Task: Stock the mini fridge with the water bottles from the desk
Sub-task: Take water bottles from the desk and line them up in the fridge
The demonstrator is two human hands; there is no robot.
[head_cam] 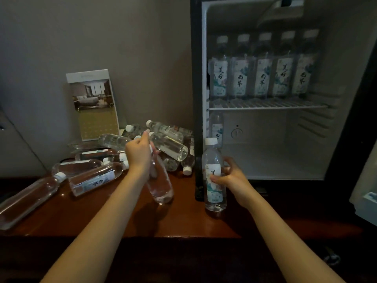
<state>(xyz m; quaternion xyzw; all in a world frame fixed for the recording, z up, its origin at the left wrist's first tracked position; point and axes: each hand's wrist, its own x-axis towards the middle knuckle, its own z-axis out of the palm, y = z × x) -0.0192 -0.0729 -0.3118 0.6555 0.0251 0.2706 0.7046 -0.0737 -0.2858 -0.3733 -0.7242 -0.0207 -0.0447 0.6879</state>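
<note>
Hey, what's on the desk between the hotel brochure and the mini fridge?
In the head view, a heap of water bottles lies between the brochure and the mini fridge. The left hand grips a bottle in front of it.

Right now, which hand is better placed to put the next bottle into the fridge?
The right hand. It holds an upright bottle just in front of the open fridge, near its lower compartment. The left hand grips a tilted bottle farther away, over the desk.
</note>
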